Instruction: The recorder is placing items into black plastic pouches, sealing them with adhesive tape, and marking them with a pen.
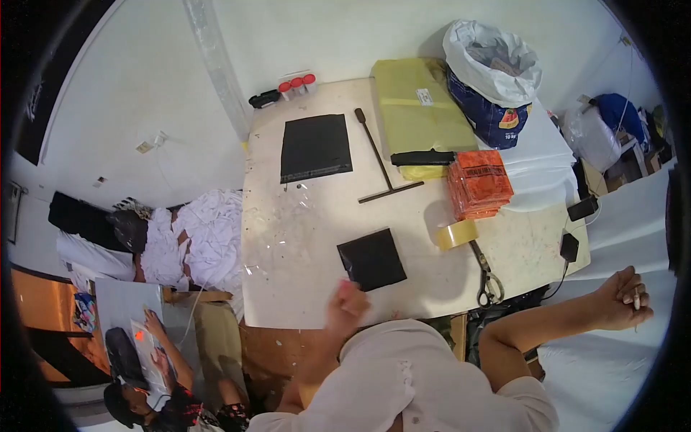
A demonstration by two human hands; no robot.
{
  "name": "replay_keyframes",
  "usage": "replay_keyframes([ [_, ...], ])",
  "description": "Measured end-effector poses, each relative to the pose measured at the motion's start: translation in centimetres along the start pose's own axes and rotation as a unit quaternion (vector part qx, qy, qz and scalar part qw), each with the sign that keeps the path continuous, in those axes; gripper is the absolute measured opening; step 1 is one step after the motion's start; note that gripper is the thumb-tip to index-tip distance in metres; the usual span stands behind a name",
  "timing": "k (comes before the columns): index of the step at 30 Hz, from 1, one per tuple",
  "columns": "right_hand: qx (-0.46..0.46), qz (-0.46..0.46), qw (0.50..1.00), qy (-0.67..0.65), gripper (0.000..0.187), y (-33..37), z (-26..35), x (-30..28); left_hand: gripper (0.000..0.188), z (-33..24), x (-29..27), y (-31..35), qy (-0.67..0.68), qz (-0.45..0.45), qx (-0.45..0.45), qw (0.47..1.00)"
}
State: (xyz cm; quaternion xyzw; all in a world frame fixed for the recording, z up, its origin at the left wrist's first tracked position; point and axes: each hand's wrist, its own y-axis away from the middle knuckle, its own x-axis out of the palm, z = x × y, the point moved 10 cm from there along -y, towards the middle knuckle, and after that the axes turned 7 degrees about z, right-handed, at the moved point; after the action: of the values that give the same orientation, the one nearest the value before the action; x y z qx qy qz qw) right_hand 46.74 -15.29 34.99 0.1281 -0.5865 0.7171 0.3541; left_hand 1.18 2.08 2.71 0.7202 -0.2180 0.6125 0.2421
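The left hand (pixel 349 309), blurred, its grip indeterminable, was near the black packet (pixel 374 258) on the table (pixel 288 291), where a stray brush could have skewed it, while the right hand (pixel 623 302) clasped a small white item (pixel 636 297)

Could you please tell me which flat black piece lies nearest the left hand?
The smaller black piece, just beyond the left hand; the larger black piece lies farther back.

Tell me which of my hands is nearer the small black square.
Left. Your left hand is by the near-left corner of the black square; your right hand is out past the right edge of the table.
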Motion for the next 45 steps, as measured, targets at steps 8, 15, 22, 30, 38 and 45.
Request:
replay_keyframes([
  [8,0.573,0.348,0.734,0.108,0.008,32.4,-24.9,12.8,0.024,-10.5,-2.8,-0.9,-0.742,-0.178,0.271,0.587],
  [15,0.565,0.422,0.703,0.091,0.012,44.1,-27.3,13.2,0.035,-8.4,-1.3,-3.2,-0.890,-0.154,0.155,0.399],
  [22,0.508,0.476,0.701,0.155,0.016,43.5,-27.7,14.0,0.042,-7.6,-2.3,-3.7,-0.923,-0.168,0.100,0.331],
  [30,0.494,0.589,0.603,0.214,0.016,45.1,-27.8,14.6,0.038,-7.8,-2.3,-3.7,-0.927,-0.166,0.095,0.323],
  [38,0.476,0.545,0.655,0.218,0.017,44.1,-28.2,14.6,0.037,-7.6,-2.1,-3.7,-0.927,-0.155,0.121,0.320],
  [45,0.485,0.541,0.645,0.237,0.018,44.1,-28.5,13.9,0.036,-7.6,-2.1,-3.7,-0.926,-0.158,0.115,0.324],
])
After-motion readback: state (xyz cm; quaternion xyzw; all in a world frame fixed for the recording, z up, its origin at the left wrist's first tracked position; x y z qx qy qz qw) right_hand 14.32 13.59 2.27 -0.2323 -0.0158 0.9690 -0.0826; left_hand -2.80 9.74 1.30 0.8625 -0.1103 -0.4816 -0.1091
